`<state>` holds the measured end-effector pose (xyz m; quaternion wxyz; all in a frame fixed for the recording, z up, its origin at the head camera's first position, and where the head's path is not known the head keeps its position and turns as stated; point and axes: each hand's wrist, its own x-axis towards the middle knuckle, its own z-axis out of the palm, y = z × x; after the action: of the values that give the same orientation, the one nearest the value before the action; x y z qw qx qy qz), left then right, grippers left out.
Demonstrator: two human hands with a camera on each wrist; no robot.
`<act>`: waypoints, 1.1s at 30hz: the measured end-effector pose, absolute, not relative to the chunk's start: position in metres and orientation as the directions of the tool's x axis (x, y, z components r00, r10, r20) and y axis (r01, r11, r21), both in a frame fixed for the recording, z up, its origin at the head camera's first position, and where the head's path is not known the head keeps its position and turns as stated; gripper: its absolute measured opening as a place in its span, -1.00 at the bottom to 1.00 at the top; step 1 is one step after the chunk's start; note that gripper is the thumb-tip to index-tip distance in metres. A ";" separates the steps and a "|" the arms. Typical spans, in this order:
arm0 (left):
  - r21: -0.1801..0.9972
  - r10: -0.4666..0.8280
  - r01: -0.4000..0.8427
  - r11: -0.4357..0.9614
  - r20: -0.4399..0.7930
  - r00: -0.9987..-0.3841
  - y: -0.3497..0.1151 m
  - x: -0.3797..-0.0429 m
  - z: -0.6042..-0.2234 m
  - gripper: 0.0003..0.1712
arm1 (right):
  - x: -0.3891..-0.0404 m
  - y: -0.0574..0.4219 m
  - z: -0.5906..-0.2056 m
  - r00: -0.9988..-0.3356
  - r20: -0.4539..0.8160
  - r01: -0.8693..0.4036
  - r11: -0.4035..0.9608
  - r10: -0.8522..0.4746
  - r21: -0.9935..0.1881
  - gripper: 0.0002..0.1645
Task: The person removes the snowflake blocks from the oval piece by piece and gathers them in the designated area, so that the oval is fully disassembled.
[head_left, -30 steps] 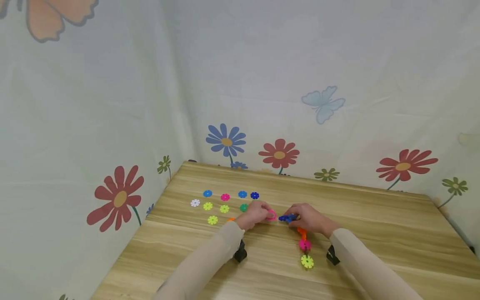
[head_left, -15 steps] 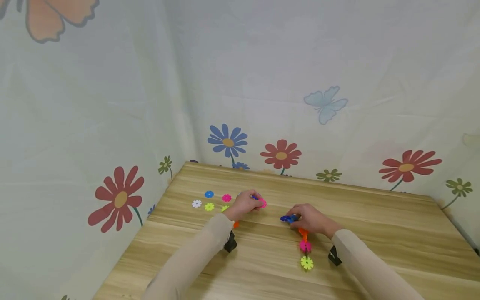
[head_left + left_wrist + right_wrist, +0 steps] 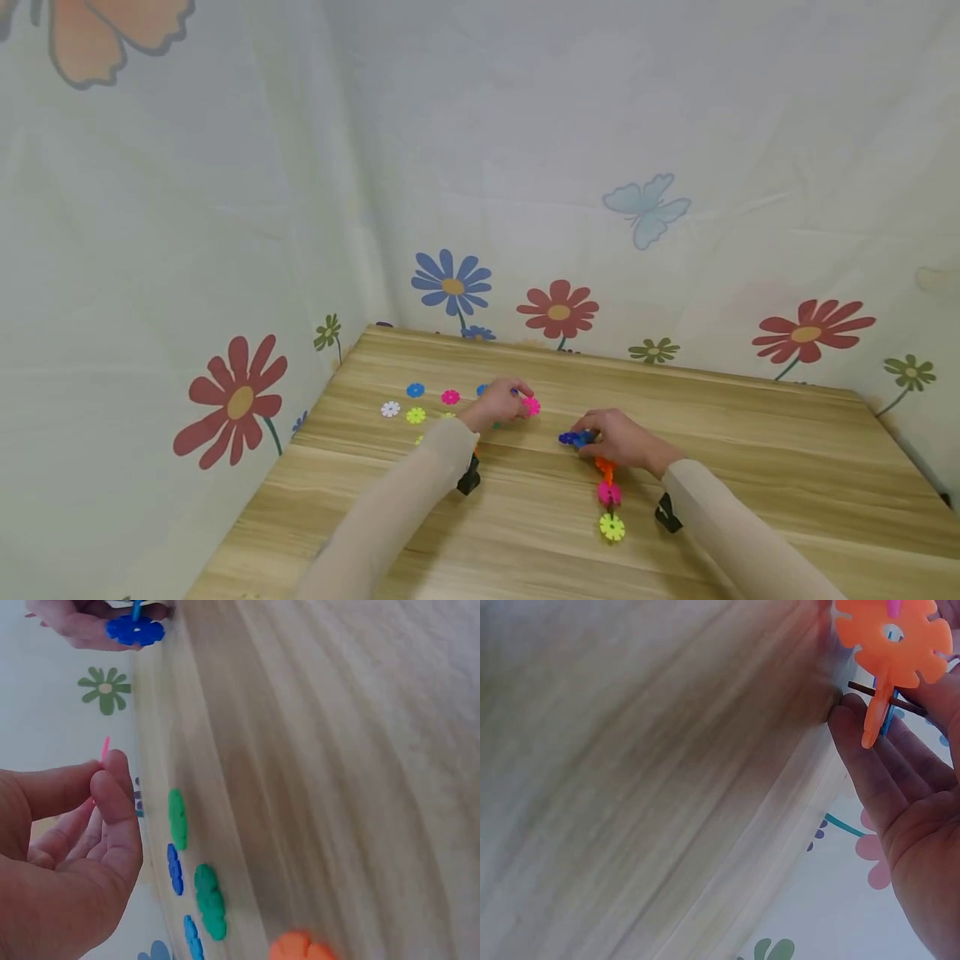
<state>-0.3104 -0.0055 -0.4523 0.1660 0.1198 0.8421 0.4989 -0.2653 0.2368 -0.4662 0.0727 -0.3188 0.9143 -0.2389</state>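
Observation:
My left hand [image 3: 504, 402] pinches a pink notched plastic disc [image 3: 532, 406] between thumb and fingertips. In the left wrist view this disc [image 3: 105, 748] appears edge-on. To its right, my right hand [image 3: 618, 437] grips a chain of interlocked snowflake discs near its blue end [image 3: 572, 438]. From the fingers the chain hangs toward the front with orange discs [image 3: 606, 468], a pink disc [image 3: 610, 493] and a yellow disc [image 3: 612, 527]. The right wrist view shows an orange disc [image 3: 892, 634] close up by the fingers. A gap separates the two hands.
Loose discs lie on the wooden table [image 3: 750, 450] left of and under my left hand: white [image 3: 390, 409], light blue [image 3: 416, 390], pink [image 3: 450, 397] and yellow [image 3: 416, 416]. Green discs [image 3: 210, 901] and an orange one [image 3: 302, 946] show near that hand. A patterned cloth [image 3: 480, 167] stands behind.
My left hand has moved back and left with the pink disc, away from the chain's blue end, and over the loose discs. My right hand and the chain stay nearly still.

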 end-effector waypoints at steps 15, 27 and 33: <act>0.811 0.394 0.101 0.576 -0.168 -0.904 0.018 -0.297 -0.467 -0.69 | -0.266 0.239 -0.471 -0.772 0.042 -0.580 0.676 -0.634 -0.454 -0.71; 0.772 0.361 0.099 0.628 -0.177 -0.916 0.030 -0.302 -0.475 -0.71 | -0.262 0.236 -0.467 -0.773 0.037 -0.579 0.681 -0.633 -0.448 -0.72; 0.760 0.347 0.090 0.644 -0.185 -0.919 0.033 -0.304 -0.475 -0.68 | -0.264 0.236 -0.467 -0.776 0.037 -0.577 0.685 -0.630 -0.445 -0.71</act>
<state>-0.3042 0.0325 -0.4750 0.1589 0.1226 0.8926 0.4038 -0.2635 0.2361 -0.4668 0.0597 -0.3294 0.9159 -0.2214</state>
